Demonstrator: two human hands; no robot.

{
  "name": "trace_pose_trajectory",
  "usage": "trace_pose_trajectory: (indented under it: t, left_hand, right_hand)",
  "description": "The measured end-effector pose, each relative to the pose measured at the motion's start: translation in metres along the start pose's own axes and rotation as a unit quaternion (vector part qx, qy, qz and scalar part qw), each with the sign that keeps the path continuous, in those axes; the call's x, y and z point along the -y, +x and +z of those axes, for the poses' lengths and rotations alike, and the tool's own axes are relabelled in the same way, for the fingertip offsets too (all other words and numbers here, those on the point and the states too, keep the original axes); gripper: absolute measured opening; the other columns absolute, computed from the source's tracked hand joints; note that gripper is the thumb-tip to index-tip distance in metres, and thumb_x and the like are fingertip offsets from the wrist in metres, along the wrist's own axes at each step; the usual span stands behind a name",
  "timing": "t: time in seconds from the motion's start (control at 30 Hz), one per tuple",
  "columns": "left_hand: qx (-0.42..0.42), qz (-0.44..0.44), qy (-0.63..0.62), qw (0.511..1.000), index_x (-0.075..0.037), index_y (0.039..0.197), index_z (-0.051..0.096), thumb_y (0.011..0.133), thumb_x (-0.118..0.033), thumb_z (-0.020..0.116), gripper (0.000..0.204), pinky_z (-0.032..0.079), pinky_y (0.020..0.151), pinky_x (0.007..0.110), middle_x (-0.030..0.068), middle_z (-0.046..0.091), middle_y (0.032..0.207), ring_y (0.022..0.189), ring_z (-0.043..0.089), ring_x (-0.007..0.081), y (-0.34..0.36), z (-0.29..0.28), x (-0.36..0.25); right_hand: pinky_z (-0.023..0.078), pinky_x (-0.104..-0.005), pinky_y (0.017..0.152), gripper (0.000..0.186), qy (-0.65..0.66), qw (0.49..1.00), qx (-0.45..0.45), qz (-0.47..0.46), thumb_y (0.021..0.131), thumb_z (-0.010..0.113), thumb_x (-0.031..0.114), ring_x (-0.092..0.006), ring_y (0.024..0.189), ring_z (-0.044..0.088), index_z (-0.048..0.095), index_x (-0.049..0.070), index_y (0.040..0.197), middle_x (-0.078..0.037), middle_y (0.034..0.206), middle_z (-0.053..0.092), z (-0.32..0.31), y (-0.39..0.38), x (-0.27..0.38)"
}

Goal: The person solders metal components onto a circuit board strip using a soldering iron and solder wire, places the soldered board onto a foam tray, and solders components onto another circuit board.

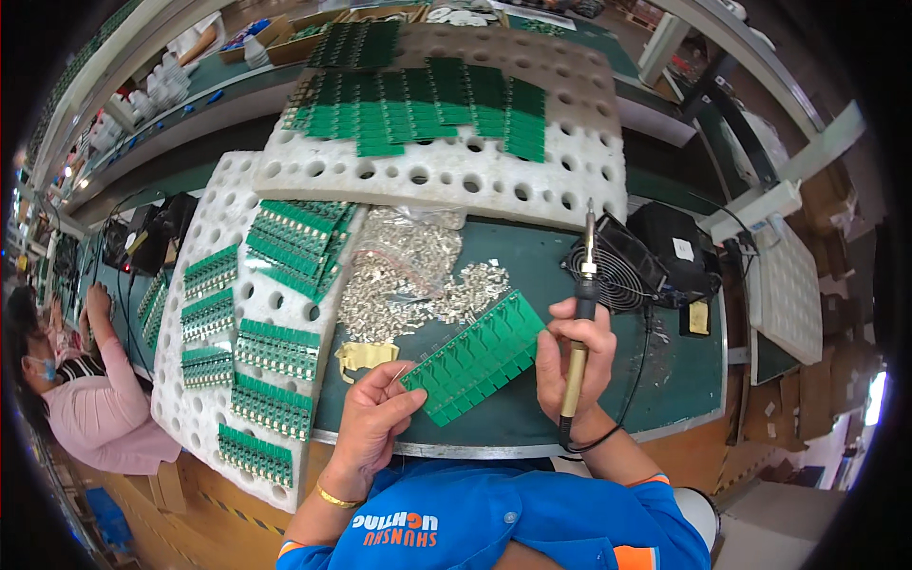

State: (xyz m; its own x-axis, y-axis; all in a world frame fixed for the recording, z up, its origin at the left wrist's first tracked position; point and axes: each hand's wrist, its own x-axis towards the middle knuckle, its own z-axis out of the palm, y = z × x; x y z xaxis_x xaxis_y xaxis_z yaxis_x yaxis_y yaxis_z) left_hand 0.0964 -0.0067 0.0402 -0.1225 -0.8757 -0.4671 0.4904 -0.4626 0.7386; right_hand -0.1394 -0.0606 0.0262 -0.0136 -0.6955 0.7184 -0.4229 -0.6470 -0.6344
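Observation:
My left hand point(375, 413) pinches the left end of a green circuit board panel point(475, 359), which is tilted over the front of the bench. A thin wire seems to stick out by those fingers. My right hand point(581, 356) is closed around a soldering iron point(576, 378), its metal tip pointing up and away from the panel. The right thumb is at the panel's right end. Just beyond the panel lies a heap of small metallic parts point(380, 299), partly under a clear plastic bag point(418, 252). A crumpled yellowish piece point(369, 357) is near my left hand.
White perforated foam slabs point(356, 173) point(201, 252) carry rows of green boards at the back and left. A black fan point(613, 266) and a dark box point(673, 249) stand at the right. A cord runs from the iron. Another person point(100, 399) sits at far left.

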Motion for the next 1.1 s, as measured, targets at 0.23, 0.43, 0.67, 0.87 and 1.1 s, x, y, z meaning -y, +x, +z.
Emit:
trace_pose_trajectory:
  t: [0.23, 0.43, 0.67, 0.87, 1.1]
  left_hand:
    - [0.017, 0.005, -0.018, 1.000, -0.002, 0.115, 0.062, 0.087, 0.002, 0.069, 0.029, 0.024, 0.042, 0.015, 0.0011, 0.070, 0.091, 0.052, 0.039, -0.0026, -0.003, 0.005, 0.003]
    - [0.003, 0.001, 0.001, 1.000, -0.003, 0.114, 0.062, 0.087, 0.002, 0.070, 0.028, 0.022, 0.042, 0.016, 0.0010, 0.070, 0.091, 0.051, 0.037, -0.0031, -0.006, 0.005, 0.007]
    - [0.020, 0.003, 0.057, 0.998, 0.000, 0.113, 0.063, 0.088, 0.003, 0.069, 0.026, 0.050, 0.067, 0.018, 0.0053, 0.071, 0.099, 0.077, 0.062, 0.0040, -0.009, -0.001, 0.022]
    - [0.057, -0.112, 0.179, 0.976, 0.004, 0.111, 0.064, 0.093, -0.003, 0.066, 0.019, 0.051, 0.079, 0.020, 0.0051, 0.070, 0.104, 0.091, 0.063, 0.0064, -0.013, -0.009, 0.044]
    - [0.062, -0.054, 0.406, 0.910, 0.002, 0.098, 0.069, 0.090, -0.008, 0.071, 0.013, 0.052, 0.066, 0.025, 0.0065, 0.072, 0.083, 0.074, 0.065, 0.0080, -0.014, 0.004, 0.049]
  right_hand:
    - [0.051, -0.0361, 0.069, 0.036, -0.016, 1.000, -0.003, 0.000, 0.083, 0.066, -0.006, -0.0286, 0.082, 0.060, 0.048, 0.004, 0.112, -0.022, 0.102, 0.061, -0.008, -0.003, 0.000]
    - [0.050, -0.0343, 0.066, 0.036, -0.001, 1.000, 0.001, 0.004, 0.084, 0.066, -0.006, -0.0257, 0.079, 0.059, 0.047, 0.004, 0.112, -0.022, 0.103, 0.061, -0.009, -0.009, -0.001]
    - [0.051, -0.0345, 0.067, 0.033, -0.019, 1.000, 0.021, 0.006, 0.083, 0.066, -0.008, -0.0265, 0.080, 0.061, 0.050, 0.003, 0.110, -0.021, 0.104, 0.061, -0.013, -0.015, -0.004]
    - [0.054, -0.0373, 0.067, 0.031, -0.044, 0.991, 0.116, 0.042, 0.082, 0.066, -0.010, -0.0335, 0.081, 0.065, 0.056, 0.003, 0.108, -0.020, 0.102, 0.059, -0.020, -0.029, -0.018]
    - [0.052, -0.0414, 0.061, 0.031, -0.084, 0.978, 0.183, 0.056, 0.079, 0.066, -0.009, -0.0348, 0.074, 0.064, 0.057, 0.005, 0.107, -0.017, 0.095, 0.056, -0.023, -0.045, -0.030]
